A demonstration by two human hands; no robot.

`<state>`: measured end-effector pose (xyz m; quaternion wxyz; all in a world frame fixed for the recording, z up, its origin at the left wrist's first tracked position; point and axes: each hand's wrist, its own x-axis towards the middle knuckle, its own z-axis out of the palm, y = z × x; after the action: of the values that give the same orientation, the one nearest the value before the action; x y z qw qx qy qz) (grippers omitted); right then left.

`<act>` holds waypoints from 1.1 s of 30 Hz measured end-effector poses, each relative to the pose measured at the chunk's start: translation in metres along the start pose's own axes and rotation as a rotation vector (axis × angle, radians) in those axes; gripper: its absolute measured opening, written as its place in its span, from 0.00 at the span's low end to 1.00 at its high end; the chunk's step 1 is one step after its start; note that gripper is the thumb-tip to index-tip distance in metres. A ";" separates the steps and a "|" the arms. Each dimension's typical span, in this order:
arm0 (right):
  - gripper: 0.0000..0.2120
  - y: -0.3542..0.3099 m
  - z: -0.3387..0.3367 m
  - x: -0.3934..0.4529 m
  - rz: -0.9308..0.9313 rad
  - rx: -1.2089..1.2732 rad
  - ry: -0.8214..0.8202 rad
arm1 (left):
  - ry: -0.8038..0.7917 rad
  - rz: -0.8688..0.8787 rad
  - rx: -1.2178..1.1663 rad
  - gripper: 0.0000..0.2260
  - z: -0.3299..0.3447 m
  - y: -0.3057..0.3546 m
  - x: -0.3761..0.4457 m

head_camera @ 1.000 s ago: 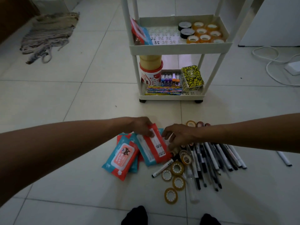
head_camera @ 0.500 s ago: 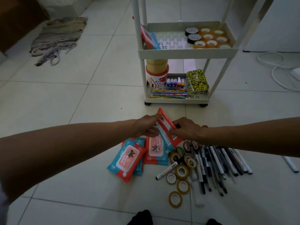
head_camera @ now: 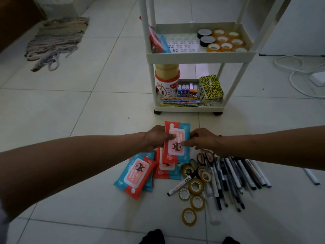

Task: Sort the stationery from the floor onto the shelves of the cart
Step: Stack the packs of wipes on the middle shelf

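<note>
Both hands hold one red-and-teal wipes pack [head_camera: 176,141] at centre frame, face toward the camera and above the floor heap. The left hand [head_camera: 156,137] grips the pack's left edge, thumb laid across its face. The right hand [head_camera: 202,140] grips the right edge, a finger stretched over the printed label. The fingers behind the pack are hidden.

Directly below the held pack, further wipes packs [head_camera: 139,175] lie overlapping on the tiled floor [head_camera: 70,106], lower centre. To their right lie small tape rolls [head_camera: 195,185], several in amber and one dark, with a white marker [head_camera: 179,186] lying diagonally among them. Further right, a spread of pens [head_camera: 237,175] in black and white lies roughly parallel. One more white pen [head_camera: 311,176] lies apart at the right edge.

The white cart [head_camera: 198,57] stands in the upper centre of the frame, beyond the hands. Its visible upper shelf holds a wipes pack leaning at the left wall [head_camera: 158,41], and two black tape rolls [head_camera: 205,36] touching a cluster of amber tape rolls [head_camera: 225,41] at the right. The lower shelf holds a red-and-white tub [head_camera: 167,83] at left with a tan roll on it, small clips with coloured tops in a row [head_camera: 187,88], patterned pencils [head_camera: 181,101] along the front, and a yellow-and-black notebook [head_camera: 211,87] at right.

A fringed rug [head_camera: 58,39] lies at upper left. A white cable [head_camera: 297,74] loops at the right edge. Two dark-socked feet [head_camera: 153,236] show at the bottom edge
</note>
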<state>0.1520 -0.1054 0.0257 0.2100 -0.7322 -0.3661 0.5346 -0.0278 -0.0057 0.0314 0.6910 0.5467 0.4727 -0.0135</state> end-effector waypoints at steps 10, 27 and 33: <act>0.16 -0.011 0.006 0.011 0.054 0.186 0.005 | 0.166 -0.063 0.314 0.21 -0.027 -0.017 -0.008; 0.15 -0.005 0.005 0.010 0.085 0.172 -0.063 | 0.057 -0.648 0.837 0.37 -0.070 -0.057 -0.014; 0.29 -0.008 0.003 0.002 0.069 0.285 -0.038 | -0.161 -0.597 0.878 0.26 -0.081 -0.038 -0.026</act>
<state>0.1467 -0.0987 0.0285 0.2863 -0.6967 -0.2652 0.6020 -0.1143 0.0286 0.0241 0.3975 0.6232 0.5030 -0.4479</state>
